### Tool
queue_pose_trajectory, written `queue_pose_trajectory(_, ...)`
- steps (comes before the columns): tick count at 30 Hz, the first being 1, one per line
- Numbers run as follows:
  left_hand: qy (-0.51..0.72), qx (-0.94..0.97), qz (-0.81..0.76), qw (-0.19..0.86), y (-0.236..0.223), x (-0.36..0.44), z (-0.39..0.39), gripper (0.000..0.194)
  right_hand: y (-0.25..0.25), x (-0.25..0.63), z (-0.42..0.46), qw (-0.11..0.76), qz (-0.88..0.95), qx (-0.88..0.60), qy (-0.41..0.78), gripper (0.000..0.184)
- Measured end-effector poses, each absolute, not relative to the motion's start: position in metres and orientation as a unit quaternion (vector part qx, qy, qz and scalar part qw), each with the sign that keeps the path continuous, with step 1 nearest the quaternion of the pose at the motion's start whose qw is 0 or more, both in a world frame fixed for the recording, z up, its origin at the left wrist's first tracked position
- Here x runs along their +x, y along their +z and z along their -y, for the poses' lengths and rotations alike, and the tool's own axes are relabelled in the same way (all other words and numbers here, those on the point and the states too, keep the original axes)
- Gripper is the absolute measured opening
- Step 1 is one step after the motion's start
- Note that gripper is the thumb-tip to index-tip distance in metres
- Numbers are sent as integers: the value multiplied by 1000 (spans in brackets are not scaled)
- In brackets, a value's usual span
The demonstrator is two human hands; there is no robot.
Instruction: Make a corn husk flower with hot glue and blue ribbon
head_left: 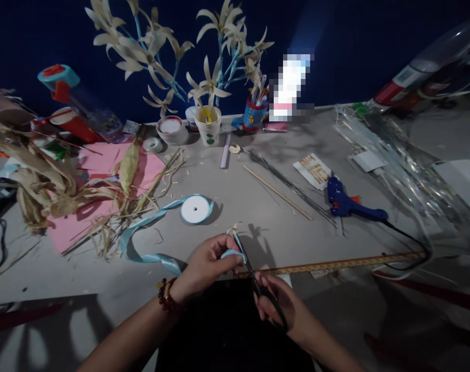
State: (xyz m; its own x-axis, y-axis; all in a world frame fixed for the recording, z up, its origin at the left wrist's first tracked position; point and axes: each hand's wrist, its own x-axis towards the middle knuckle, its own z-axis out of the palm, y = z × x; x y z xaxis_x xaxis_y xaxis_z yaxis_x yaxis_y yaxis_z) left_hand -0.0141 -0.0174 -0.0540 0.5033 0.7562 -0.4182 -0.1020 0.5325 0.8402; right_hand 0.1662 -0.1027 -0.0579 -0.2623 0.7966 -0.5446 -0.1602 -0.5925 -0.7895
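Ribbon (pixel 127 246) on grey table (pixel 235 201), blue wall (pixel 351 62)

Pale-blue ribbon (pixel 153 257), white spool (pixel 189 211), black-handled scissors (pixel 252 271), deep-blue glue gun (pixel 344 204), pink paper (pixel 69 233), cream flowers (pixel 209 86) on light-blue stems (pixel 137 25), gold-brown patterned edge trim (pixel 328 266), navy wall (pixel 359 46)

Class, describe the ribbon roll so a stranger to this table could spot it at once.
On the grey table, find the left hand with the beaded bracelet. Just beyond it lies the ribbon roll. Unlike its neighbours, it shows a round white face and trails a long light-blue ribbon.
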Motion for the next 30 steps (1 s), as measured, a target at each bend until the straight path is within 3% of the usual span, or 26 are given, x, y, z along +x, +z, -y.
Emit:
queue_pose_trajectory(13, 285, 374, -415, 779, -52, -13, 15, 17, -79, 169, 113, 342, 350, -564, 665, 50)
queue_pose_trajectory(23, 348, 337, -396, 780, -59, -11, 19, 16, -47, 173, 94, 354, 352, -525, 690, 51)
queue_pose_trajectory(27, 386, 333, -415, 753, -53, -17, 24, 13, -46, 209, 84, 322, 463, -594, 574, 43)
queue_pose_trajectory(30, 413, 390, -446, 692, -41, -31, 23, 10, -47, 236, 74, 236, 563, -703, 364, 42)
